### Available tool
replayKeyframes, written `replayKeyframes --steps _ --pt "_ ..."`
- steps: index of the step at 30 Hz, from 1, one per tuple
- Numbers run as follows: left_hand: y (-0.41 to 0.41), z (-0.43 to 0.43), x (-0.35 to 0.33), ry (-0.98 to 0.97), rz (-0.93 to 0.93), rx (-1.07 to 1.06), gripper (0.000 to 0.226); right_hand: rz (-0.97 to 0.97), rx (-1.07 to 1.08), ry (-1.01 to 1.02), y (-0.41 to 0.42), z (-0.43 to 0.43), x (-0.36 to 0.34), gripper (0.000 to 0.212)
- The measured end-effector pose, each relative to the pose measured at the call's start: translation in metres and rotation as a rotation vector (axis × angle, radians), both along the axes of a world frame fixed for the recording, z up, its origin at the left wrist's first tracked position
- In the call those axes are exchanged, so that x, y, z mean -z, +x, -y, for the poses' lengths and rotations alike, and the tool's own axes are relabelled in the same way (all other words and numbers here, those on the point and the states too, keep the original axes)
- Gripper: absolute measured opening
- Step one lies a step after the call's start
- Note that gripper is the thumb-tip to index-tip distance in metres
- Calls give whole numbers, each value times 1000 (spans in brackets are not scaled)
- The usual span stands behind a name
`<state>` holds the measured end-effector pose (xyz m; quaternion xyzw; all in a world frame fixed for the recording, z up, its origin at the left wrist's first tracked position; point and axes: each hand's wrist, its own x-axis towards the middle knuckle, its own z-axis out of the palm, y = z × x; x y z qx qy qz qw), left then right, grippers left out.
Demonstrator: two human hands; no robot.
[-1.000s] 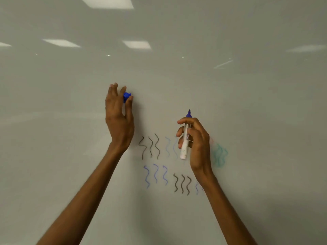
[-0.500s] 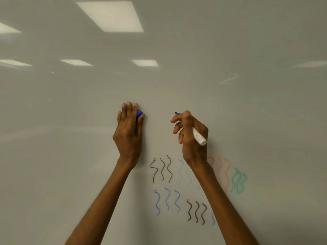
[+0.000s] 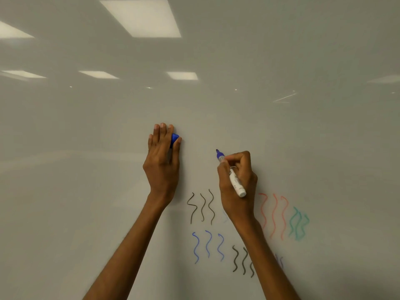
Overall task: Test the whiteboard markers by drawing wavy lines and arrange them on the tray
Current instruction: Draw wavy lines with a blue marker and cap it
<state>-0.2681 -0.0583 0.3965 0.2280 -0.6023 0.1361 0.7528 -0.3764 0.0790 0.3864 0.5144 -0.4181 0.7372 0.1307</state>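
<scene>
Nearest to the viewer, the two forearms rise from the lower edge toward the whiteboard (image 3: 86, 202), and around them the finished tests can be read. The lower row has three blue lines (image 3: 207, 245) and, to their right, three black lines (image 3: 239, 259) partly covered by the right forearm, with some very faint bluish strokes beside it that I cannot read well. A little farther up is an upper row: three dark lines (image 3: 202, 207) on the left, then three red lines (image 3: 273, 215), and at the far right the green lines (image 3: 299, 223), which overlap one another. So I judge that several markers are already tested. Above this row the right hand (image 3: 247, 178) is closed around a blue marker (image 3: 236, 182). Its white barrel crosses the hand, and its uncapped tip points up and to the left at a bare part of the board. Whether the tip touches the surface I cannot tell, and no new line shows at it. Well apart to the left, the left hand (image 3: 162, 161) lies with straight fingers against the board and pinches the blue cap (image 3: 175, 139) between thumb and forefinger. This marker's wavy line is, I think, not yet drawn, and capping and arranging come after it. The tray is not in view, so nothing can be said about what lies on it. Farthest up, the board is unmarked and only reflects ceiling lights (image 3: 140, 18).
</scene>
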Motion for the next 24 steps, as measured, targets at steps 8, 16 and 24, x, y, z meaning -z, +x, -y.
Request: replayKeyframes --steps 8,16,24 --pt "-1 -3 0 17 -9 39 46 19 -10 35 -2 -13 16 14" --pt "-1 -5 0 24 -34 34 42 62 101 -92 -16 -13 -7 9" --pt "-1 -4 0 13 -36 10 42 120 70 -12 -18 -21 32 12"
